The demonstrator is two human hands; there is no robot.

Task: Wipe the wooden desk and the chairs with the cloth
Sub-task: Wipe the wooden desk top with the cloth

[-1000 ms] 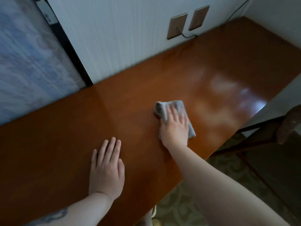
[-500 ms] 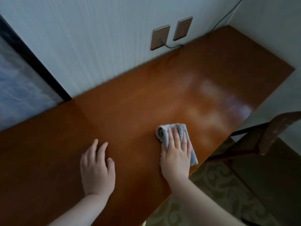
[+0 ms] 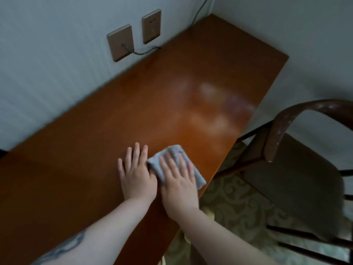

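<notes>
Cloth (image 3: 176,165): grey, folded, lying flat on wooden desk (image 3: 133,111) close to near edge, pinned under right hand (image 3: 178,180). Fingers straight and spread, pressing down, not curled round the fabric. Left hand (image 3: 136,173) just beside, palm flat on bare wood, fingers extended, holding nothing; inner edge touching or nearly touching cloth's left corner. Desk long axis running from lower left up to far right corner by the wall. Most of unwiped-looking run lying ahead and to the right of cloth, toward sockets (image 3: 133,33) and glossy patch. Right hand nearer that stretch, so likely the one to carry the stroke. Chair (image 3: 286,169) to the right, off desk edge, well apart from cloth, apparently not yet wiped
</notes>
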